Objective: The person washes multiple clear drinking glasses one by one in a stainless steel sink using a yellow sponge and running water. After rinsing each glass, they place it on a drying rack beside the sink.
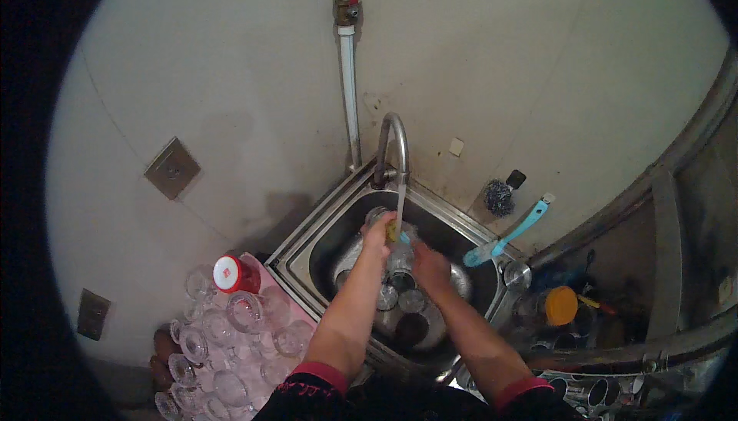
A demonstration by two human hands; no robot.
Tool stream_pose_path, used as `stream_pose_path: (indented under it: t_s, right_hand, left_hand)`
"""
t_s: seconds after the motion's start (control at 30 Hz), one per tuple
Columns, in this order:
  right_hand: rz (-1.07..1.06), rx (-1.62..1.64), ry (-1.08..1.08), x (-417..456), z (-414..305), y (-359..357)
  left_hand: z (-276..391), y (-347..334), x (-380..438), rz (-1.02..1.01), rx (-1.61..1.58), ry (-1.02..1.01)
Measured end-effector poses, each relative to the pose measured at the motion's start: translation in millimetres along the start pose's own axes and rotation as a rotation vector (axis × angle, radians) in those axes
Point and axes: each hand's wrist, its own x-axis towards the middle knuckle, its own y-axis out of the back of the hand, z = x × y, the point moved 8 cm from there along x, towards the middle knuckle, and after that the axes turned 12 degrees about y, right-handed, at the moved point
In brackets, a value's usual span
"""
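Over the stainless steel sink (323, 254), my left hand (379, 236) grips a clear glass vessel (377, 213). A small yellow item (392, 230), perhaps a sponge, shows by its fingers. My right hand (431, 268) is close beside it, fingers curled near a light blue piece (405, 238); what it grasps is blurred. Water (401, 202) runs from the curved metal faucet (396, 127) down between both hands. Below them, several clear glasses (412, 301) lie in the basin, partly hidden by my forearms.
Left of the sink, many clear glass cups (219, 329) crowd a pink surface (297, 308) with a red jar with a white lid (236, 274). A light blue brush (522, 228) and a steel-wool scrubber (499, 197) hang at right. Nearby is an orange-lidded container (560, 305).
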Motion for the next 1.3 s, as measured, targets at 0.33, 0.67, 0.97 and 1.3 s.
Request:
stream_pose_path:
  t_s: [0.33,0.67,0.97,1.3]
  right_hand:
    - [0.049,0.088,-0.030,-12,-18,8]
    - [0.059,0.809,-0.224,-11,-9,-41]
    - [-0.112,1.528,-0.668,-31,-38,-54]
    - [0.251,0.946,-0.292,-59,-21,7]
  left_hand:
    - [13,-20,-24,-0.132,0.263,-0.025]
    - [34,-18,5,-0.335,0.273,-0.085]
    - [39,-35,-47,-0.300,0.208,-0.219]
    - [56,-12,-34,-0.272,0.034,-0.144]
